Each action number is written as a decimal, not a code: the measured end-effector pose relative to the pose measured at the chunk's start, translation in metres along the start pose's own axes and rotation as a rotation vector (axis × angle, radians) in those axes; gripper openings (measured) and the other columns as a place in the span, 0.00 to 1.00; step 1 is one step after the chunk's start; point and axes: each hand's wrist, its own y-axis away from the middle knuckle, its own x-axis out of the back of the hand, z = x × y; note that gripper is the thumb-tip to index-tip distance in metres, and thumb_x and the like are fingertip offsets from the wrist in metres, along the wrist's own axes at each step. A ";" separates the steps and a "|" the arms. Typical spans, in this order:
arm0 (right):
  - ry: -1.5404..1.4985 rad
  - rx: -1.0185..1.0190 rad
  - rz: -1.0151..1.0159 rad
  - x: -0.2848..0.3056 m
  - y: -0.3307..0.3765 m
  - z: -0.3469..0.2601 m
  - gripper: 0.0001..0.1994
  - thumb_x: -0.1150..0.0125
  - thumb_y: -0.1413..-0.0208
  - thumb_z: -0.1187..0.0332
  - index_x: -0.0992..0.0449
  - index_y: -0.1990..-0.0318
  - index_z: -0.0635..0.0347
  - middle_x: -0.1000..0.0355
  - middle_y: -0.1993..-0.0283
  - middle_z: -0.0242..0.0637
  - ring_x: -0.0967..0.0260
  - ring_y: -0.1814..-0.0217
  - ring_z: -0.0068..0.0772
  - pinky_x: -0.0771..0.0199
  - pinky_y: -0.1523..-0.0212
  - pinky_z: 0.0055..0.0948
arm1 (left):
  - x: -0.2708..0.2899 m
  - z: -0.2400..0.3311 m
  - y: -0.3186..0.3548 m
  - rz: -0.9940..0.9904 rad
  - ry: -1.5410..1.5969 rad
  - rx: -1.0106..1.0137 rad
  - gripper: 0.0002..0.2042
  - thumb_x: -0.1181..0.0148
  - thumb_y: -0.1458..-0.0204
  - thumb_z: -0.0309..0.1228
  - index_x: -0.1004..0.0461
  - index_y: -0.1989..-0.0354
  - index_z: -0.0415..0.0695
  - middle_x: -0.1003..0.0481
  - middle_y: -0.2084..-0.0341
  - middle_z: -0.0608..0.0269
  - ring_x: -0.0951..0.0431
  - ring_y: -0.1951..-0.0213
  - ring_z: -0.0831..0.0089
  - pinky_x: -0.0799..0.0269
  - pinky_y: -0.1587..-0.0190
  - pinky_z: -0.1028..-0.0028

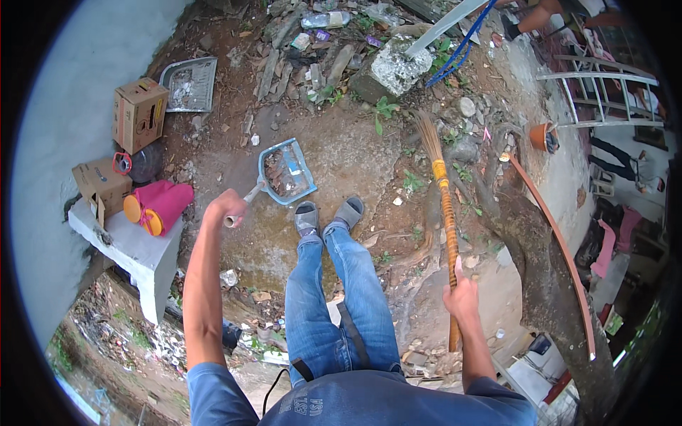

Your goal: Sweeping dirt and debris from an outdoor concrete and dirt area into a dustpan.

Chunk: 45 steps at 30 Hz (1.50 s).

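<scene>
My left hand (227, 204) is closed around the handle of a blue-rimmed dustpan (267, 183). Dry leaves and bits of debris lie in its pan, which is low in front of my feet. In my right hand (462, 297) is a long broom (446, 206) with a wound yellow-and-brown handle. Its straw bristles point away from me, toward the leafy ground at the far right of the concrete patch. Whether the bristles touch the ground I cannot tell.
A grey dustpan (190, 84), cardboard boxes (140, 113) and a pink roll (170, 202) are along the left wall. Ahead stands a concrete block (401, 67) with a post. At right are a curved wooden strip (554, 234), a flowerpot (541, 137), a metal ladder (604, 89) and another person's leg (533, 18).
</scene>
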 end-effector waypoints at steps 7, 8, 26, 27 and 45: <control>0.049 -0.034 -0.165 -0.014 -0.001 -0.021 0.34 0.47 0.60 0.70 0.49 0.41 0.60 0.31 0.77 0.54 0.32 0.71 0.55 0.31 0.65 0.43 | 0.024 0.041 -0.002 -0.022 -0.044 0.037 0.05 0.47 0.63 0.21 0.31 0.85 0.31 0.32 0.90 0.57 0.31 0.89 0.70 0.38 0.89 0.72; 0.043 -0.040 -0.163 -0.020 0.000 -0.021 0.34 0.47 0.60 0.70 0.49 0.41 0.60 0.31 0.77 0.54 0.32 0.71 0.55 0.31 0.65 0.43 | 0.027 0.042 -0.003 -0.034 0.007 0.044 0.05 0.47 0.62 0.20 0.31 0.84 0.31 0.32 0.90 0.58 0.32 0.89 0.71 0.39 0.89 0.72; -0.146 0.091 -0.531 0.008 0.064 -0.022 0.34 0.49 0.59 0.67 0.52 0.41 0.62 0.31 0.77 0.55 0.32 0.72 0.57 0.31 0.62 0.42 | 0.014 0.110 -0.042 -0.317 0.325 0.279 0.07 0.52 0.53 0.25 0.36 0.69 0.32 0.35 0.87 0.61 0.37 0.89 0.79 0.42 0.91 0.82; -0.174 0.127 -0.537 0.010 0.069 -0.021 0.34 0.49 0.59 0.67 0.51 0.41 0.62 0.31 0.76 0.55 0.33 0.72 0.57 0.31 0.62 0.42 | 0.016 0.112 -0.045 -0.317 0.322 0.275 0.07 0.52 0.53 0.25 0.36 0.69 0.32 0.35 0.87 0.61 0.37 0.89 0.79 0.42 0.91 0.82; -0.266 -0.011 -0.332 0.017 0.075 -0.023 0.33 0.51 0.57 0.65 0.52 0.40 0.61 0.31 0.72 0.53 0.34 0.68 0.59 0.34 0.60 0.43 | 0.015 0.078 -0.060 -0.399 0.369 0.303 0.08 0.54 0.50 0.28 0.39 0.66 0.35 0.35 0.85 0.62 0.39 0.90 0.83 0.42 0.90 0.84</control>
